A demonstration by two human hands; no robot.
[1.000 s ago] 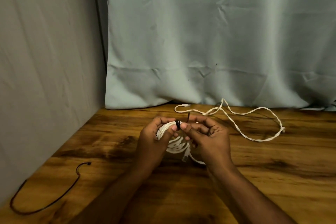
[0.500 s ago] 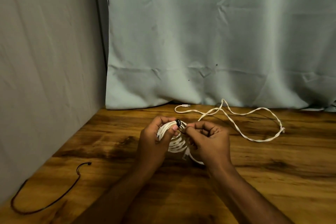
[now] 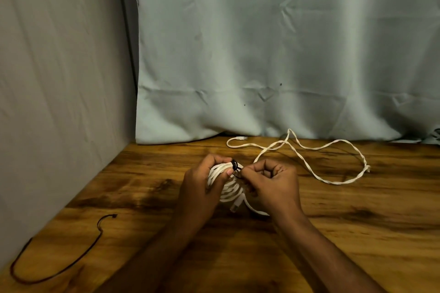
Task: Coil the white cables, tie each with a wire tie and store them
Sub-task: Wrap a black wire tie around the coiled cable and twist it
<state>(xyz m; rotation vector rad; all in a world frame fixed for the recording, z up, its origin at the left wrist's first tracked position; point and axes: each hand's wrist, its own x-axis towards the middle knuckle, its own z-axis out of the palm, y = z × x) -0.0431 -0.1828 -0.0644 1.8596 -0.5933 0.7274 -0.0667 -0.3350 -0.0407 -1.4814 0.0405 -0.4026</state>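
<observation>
Left hand (image 3: 202, 188) gripped the coiled white cable (image 3: 228, 188), fingers curled around the top of the bundle and thumb pressed on its near side. Right hand (image 3: 273, 183) was closed in a pinch, thumb and forefinger holding the free end of the black wire tie (image 3: 234, 164), which wrapped the top of the coil between the two hands. Coil was held just above the wooden table (image 3: 357, 233), roughly mid-table. One plug end of the coiled cable hung down below the bundle, with a short tail curving off under the right wrist.

Beyond the coil and to its right, a second white cable (image 3: 309, 162) lay loose on the table in open loops, its connector close to the hem of the pale curtain (image 3: 262, 54) behind. Well to the left of the coil, near the table's left edge by the grey wall (image 3: 59, 78), a second black wire tie (image 3: 71, 261) lay uncoiled in a long curve.
</observation>
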